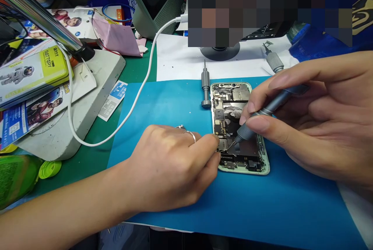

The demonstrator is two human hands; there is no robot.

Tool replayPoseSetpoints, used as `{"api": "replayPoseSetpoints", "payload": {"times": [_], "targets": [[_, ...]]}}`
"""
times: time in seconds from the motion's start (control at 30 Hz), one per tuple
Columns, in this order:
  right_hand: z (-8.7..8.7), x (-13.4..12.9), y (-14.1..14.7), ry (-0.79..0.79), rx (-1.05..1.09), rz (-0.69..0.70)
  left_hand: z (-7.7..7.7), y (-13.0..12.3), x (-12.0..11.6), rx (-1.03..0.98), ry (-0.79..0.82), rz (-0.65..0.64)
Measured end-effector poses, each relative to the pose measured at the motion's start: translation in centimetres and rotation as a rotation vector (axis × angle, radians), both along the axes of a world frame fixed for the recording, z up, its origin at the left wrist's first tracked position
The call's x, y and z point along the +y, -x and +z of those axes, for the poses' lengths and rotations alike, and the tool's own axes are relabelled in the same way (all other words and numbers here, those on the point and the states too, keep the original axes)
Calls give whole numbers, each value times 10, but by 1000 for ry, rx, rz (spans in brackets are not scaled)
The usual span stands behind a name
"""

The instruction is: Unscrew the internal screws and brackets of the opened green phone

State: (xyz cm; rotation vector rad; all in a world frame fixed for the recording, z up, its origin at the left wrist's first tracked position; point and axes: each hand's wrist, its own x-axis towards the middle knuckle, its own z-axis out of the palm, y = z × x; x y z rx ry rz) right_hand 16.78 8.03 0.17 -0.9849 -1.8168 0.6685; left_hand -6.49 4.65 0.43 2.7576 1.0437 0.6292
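Note:
An opened phone (237,133) with a pale green frame lies on the blue mat, its battery and boards bare. My right hand (303,114) grips a grey screwdriver (274,104), tilted, with its tip over the lower part of the phone. At the phone's lower left edge, my left hand (175,168) is closed in a pinch, a ring on one finger. A thin bent metal tip, apparently of tweezers (228,148), reaches from this pinch toward the screwdriver's tip; most of the tool is hidden by the hand.
A second grey screwdriver (205,84) stands by the phone's upper left corner; another (274,60) lies farther back. A white cable (140,98) curves across the mat (186,226). Left are a lamp base (96,102), a battery box (37,75) and a green bottle (17,180).

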Motion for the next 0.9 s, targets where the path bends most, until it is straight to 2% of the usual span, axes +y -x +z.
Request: {"api": "replayPoseSetpoints", "payload": {"times": [0.37,0.5,0.67,0.9], "targets": [[-1,0,0,24,0,21,-6,-1,2,-113,162,-30],[-1,-1,1,17,1,-4,-7,-4,1,-113,139,-25],[-2,-3,0,-74,-15,-14,-5,-9,-3,-28,56,24],[4,-2,-2,-163,-31,-40,-4,-14,-3,-37,91,45]]}}
